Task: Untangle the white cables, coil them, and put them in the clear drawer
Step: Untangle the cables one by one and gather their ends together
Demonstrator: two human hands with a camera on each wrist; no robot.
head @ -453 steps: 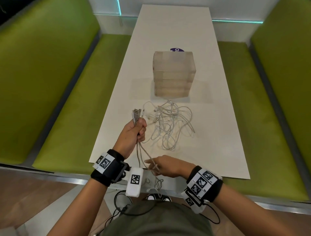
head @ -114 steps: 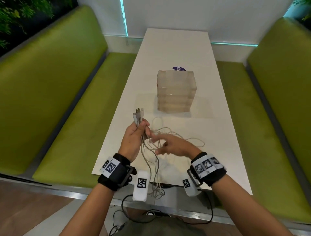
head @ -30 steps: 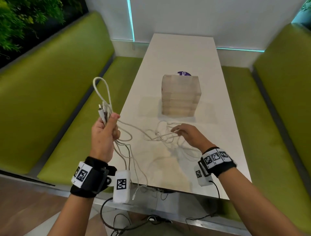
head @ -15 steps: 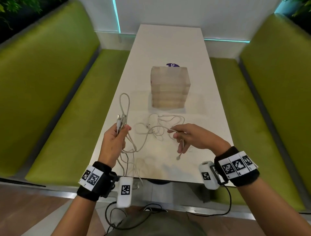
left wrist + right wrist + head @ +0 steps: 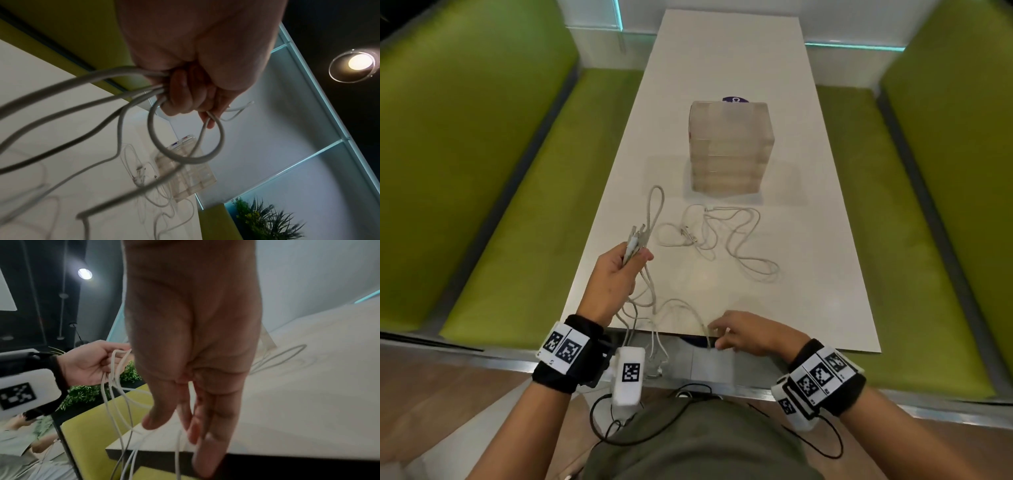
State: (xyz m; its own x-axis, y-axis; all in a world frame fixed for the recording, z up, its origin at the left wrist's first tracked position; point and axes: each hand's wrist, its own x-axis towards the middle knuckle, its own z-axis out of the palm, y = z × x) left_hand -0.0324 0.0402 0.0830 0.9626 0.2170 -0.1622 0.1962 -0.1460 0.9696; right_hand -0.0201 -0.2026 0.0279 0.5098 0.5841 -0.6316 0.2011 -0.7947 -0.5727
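You're mid-untangling: your left hand grips the bundled white cables, your right hand pinches one strand at the surface edge; next, draw it free.

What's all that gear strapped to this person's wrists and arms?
The arms are bare, with no sleeves. Each wrist wears a wide black band carrying white tags printed with black square codes. A small white box with another such code hangs off the left band; a similar one sits on the right band. Thin black wires run from the boxes back toward the body.
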